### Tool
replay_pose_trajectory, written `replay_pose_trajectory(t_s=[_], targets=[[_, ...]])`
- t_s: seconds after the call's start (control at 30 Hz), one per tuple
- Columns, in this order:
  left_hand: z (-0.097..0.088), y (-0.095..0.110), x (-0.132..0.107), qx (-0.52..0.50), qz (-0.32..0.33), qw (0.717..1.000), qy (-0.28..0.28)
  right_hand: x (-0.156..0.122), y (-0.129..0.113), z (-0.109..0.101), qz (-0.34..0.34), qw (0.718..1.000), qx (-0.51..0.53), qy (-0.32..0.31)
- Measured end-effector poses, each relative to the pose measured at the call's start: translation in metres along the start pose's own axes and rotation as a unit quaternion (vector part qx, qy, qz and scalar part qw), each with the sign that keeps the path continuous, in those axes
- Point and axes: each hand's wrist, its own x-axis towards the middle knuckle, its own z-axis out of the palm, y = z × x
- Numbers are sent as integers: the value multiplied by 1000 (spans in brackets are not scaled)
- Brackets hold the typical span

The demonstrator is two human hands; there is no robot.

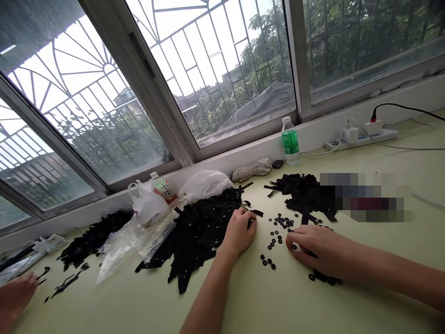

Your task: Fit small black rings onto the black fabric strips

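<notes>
My left hand (240, 230) rests at the right edge of a heap of black fabric strips (200, 227), some with small shiny spots. Its fingers are curled in, with a dark bit showing among them that I cannot make out. To the right, my right hand (318, 246) lies low over the table, thumb and forefinger apart. A small black ring-shaped disc (295, 247) shows between them; whether they touch it I cannot tell. Several loose black discs (280, 240) are scattered between my hands, and more discs (312, 277) lie partly hidden under my right hand.
Another person's hand (17, 292) is at the far left, near a black heap (95, 236). Behind stand a green-labelled bottle (290, 141), a second bottle (163, 188), plastic bags (148, 204) and a power strip (361, 140). Another strip pile (299, 192) lies back right.
</notes>
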Motion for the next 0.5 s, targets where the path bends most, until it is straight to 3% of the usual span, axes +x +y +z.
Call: replay_pose_trajectory(t_s=[0.5], targets=[[-2, 0, 1, -3, 1, 1000, -8, -1, -5, -2, -14, 999, -33, -2]])
